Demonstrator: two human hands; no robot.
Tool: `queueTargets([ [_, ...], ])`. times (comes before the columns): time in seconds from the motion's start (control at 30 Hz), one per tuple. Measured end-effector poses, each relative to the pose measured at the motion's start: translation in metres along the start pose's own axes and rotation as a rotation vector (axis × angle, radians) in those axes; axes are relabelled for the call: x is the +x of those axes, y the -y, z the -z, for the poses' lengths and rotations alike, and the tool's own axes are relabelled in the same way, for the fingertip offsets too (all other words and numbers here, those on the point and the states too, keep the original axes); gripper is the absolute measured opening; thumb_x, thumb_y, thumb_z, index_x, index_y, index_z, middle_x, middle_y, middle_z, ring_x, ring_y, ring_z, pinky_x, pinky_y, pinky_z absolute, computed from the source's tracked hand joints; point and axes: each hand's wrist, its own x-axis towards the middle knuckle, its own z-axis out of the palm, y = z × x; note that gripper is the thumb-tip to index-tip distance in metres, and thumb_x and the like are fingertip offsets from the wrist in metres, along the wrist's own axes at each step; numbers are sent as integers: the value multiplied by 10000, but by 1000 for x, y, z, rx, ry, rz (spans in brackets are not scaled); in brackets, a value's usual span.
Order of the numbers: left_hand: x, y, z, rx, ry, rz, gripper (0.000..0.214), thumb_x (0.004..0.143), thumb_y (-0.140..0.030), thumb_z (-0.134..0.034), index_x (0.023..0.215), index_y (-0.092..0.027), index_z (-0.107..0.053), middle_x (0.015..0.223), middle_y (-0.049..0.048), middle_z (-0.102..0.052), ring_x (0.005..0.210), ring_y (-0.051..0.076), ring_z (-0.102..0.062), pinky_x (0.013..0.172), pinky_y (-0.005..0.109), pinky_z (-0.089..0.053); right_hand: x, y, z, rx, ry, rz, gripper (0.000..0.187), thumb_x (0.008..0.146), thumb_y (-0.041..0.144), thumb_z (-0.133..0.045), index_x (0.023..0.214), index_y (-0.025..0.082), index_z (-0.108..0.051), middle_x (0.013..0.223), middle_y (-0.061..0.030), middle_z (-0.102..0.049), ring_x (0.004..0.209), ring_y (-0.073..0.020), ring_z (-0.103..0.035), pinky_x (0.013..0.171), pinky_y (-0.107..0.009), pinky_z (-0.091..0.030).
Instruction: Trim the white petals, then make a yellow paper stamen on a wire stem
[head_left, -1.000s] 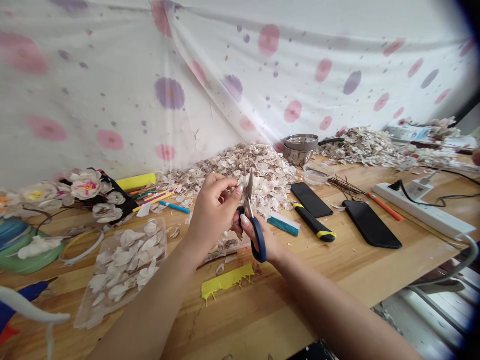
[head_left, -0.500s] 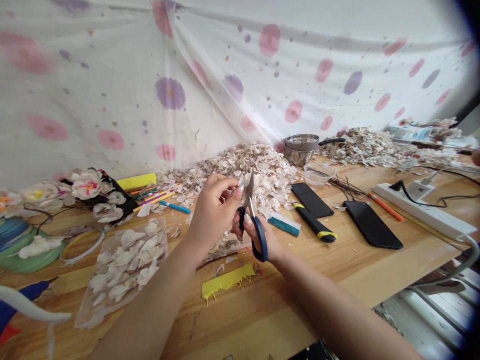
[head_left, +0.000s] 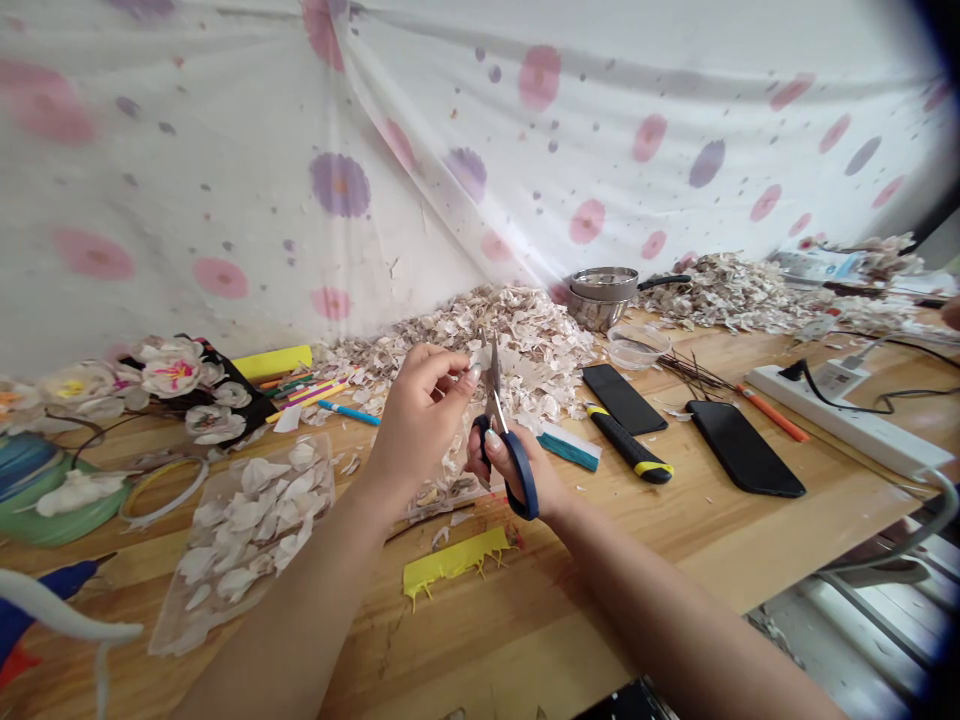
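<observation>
My left hand [head_left: 429, 412] is closed in a pinch on a whitish petal [head_left: 482, 357], held just left of the scissor blades. The fingers of my right hand [head_left: 536, 472] are in the dark blue handles of a pair of scissors [head_left: 494, 388]. Their blades point up and away from me, slightly apart, with the petal at them. Behind both hands lies a large heap of pale dried petals [head_left: 532, 325]. Below them, a yellow strip with a ragged fringe [head_left: 456, 566] rests on the wooden table [head_left: 540, 640].
At left, a clear tray [head_left: 161, 625] holds loose petals, near petal flowers [head_left: 176, 370] and coloured pens [head_left: 349, 412]. To the right lie a black-and-yellow handled tool [head_left: 630, 445], two black phones [head_left: 742, 448] and a white power strip [head_left: 847, 420]. Metal bowls [head_left: 600, 300] stand behind.
My left hand has shifted slightly left and down. The scissor blades have spread a little and tilted left, and more of the petal shows between them and my fingers.
</observation>
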Motion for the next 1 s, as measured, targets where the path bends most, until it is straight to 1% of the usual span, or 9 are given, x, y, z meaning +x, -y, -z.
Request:
queueTargets([
  [0.17, 3, -1, 6, -61, -5, 9, 39, 817, -191, -622, 788, -211, -638, 871, -7, -519, 744, 132, -503, 676, 289, -404, 1, 0, 0, 14, 23, -29, 535, 802, 717, -557, 667, 221, -410, 539, 58, -374, 494, -106, -351, 485, -255, -333],
  [0.33, 4, -3, 10, -51, -6, 0, 67, 815, -193, -612, 757, -212, -639, 858, -2, -523, 770, 141, -501, 672, 295, -391, 0, -3, 3, 32, 56, -40, 527, 814, 697, -563, 652, 219, -410, 524, 59, -375, 476, -100, -341, 451, -243, -287],
  [0.57, 4, -1, 11, -58, 17, -23, 75, 811, -185, -616, 747, -221, -631, 854, -4, -521, 796, 152, -510, 678, 300, -395, 0, -4, 4, 38, 74, -46, 533, 816, 696, -559, 638, 215, -415, 504, 58, -401, 459, -94, -355, 442, -238, -296],
  [0.8, 6, -1, 18, -45, 40, -51, 85, 821, -199, -614, 740, -226, -615, 844, 1, -507, 747, 153, -487, 620, 287, -396, 0, 3, 6, 17, 99, -77, 551, 784, 722, -577, 632, 212, -431, 470, 61, -413, 425, -91, -363, 420, -238, -294],
  [1.0, 7, -2, 22, -60, 44, -83, 65, 810, -188, -592, 759, -227, -600, 876, 19, -510, 810, 172, -494, 620, 287, -405, 0, 6, 7, 14, 126, -96, 573, 759, 743, -588, 619, 209, -437, 454, 62, -425, 409, -88, -377, 420, -238, -309],
])
